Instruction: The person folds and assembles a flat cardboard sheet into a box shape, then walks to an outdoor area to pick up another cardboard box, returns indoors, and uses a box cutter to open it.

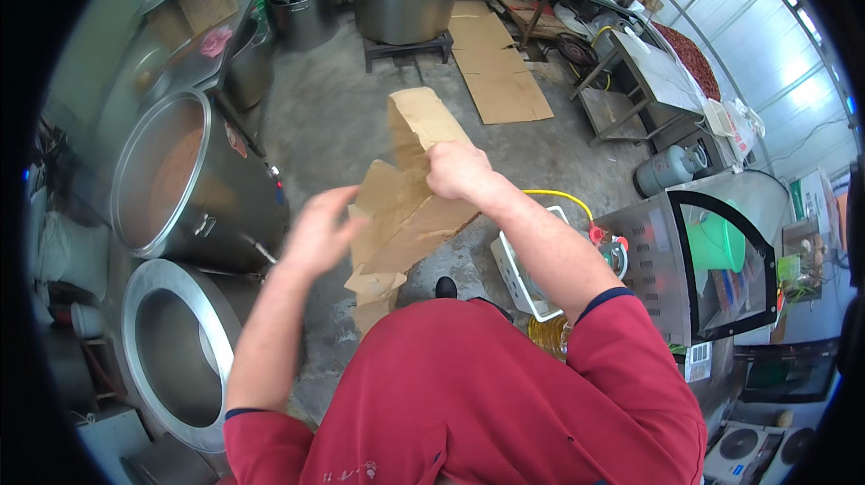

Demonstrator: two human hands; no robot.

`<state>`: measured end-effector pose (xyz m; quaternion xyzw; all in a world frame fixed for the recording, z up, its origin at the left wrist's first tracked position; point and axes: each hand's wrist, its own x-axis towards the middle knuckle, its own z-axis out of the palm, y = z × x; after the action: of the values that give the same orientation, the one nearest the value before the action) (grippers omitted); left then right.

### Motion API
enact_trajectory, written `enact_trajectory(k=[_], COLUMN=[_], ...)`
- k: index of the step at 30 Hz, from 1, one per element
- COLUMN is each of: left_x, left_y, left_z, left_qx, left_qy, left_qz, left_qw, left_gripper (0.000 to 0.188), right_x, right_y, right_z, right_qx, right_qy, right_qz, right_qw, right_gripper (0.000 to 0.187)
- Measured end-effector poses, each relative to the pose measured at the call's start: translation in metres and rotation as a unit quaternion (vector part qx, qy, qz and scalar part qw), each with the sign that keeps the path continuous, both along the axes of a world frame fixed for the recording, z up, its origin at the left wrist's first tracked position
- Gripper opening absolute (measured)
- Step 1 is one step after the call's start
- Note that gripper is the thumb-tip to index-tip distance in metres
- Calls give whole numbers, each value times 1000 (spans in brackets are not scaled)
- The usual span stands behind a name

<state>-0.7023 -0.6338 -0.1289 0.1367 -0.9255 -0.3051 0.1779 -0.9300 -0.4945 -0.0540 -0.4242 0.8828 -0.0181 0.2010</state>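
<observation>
A torn, creased piece of brown cardboard [410, 215] hangs in front of me above the concrete floor, its upper flap folded upward. My right hand [458, 172] is closed in a fist on its upper right part. Beside its left edge is my left hand [320, 231], slightly blurred, with thumb and fingers apart. Whether the left fingertips touch the cardboard I cannot tell. Below the cardboard, the dark tip of a shoe [446, 287] shows on the floor.
Large steel pots [203, 188] stand at left, next to a round metal ring-topped vessel [135, 341]. Flattened cardboard [505, 89] lies on the floor ahead. At right are a white basket [512, 273], a yellow hose [563, 195], a gas cylinder [665, 170] and a clear-fronted cabinet [644, 260].
</observation>
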Motion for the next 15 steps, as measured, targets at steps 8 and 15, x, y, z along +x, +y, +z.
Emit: enact_trajectory(k=[8, 15], left_x=[-102, -79], left_y=[67, 33], left_z=[-12, 4], left_qx=[318, 358], left_qy=[37, 11], left_qz=[58, -36], left_qw=[946, 933], left_gripper=[30, 21], right_x=[-1, -58], right_y=[-28, -8], right_z=[-5, -12], right_qx=[-40, -169], right_qy=[-24, -170], right_qz=[88, 202], right_qw=[995, 950], right_gripper=[27, 36])
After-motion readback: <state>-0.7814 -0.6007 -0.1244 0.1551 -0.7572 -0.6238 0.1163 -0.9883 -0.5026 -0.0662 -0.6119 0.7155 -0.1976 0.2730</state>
